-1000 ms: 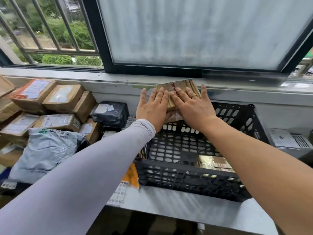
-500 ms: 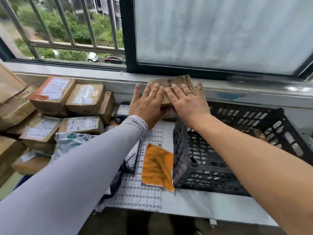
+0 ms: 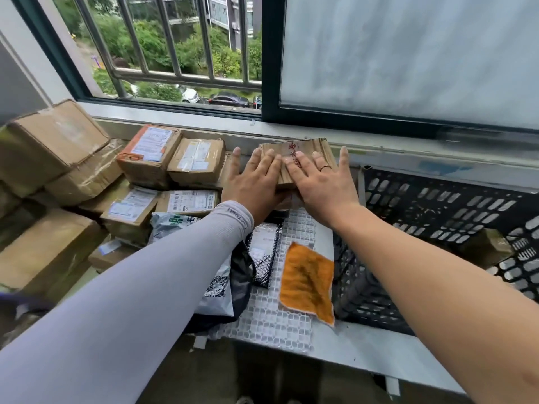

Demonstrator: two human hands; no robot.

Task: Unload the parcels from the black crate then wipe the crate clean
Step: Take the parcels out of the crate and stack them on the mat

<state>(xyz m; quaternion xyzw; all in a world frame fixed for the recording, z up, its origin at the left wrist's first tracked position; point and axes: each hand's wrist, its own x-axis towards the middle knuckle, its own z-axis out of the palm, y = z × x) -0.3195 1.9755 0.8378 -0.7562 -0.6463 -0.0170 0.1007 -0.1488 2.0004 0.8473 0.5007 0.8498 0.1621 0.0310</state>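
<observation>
I've got both palms flat, left hand (image 3: 256,182) and right hand (image 3: 318,182), fingers straight, pressing the brown parcel (image 3: 303,153) at centre frame, left of the black crate (image 3: 437,211), so I should ease it down squarely beside the stacked boxes (image 3: 172,161)

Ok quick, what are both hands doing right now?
Left hand: open, fingers straight, lying flat on the brown parcel.
Right hand: open, fingers straight, also flat on the same parcel.
</observation>
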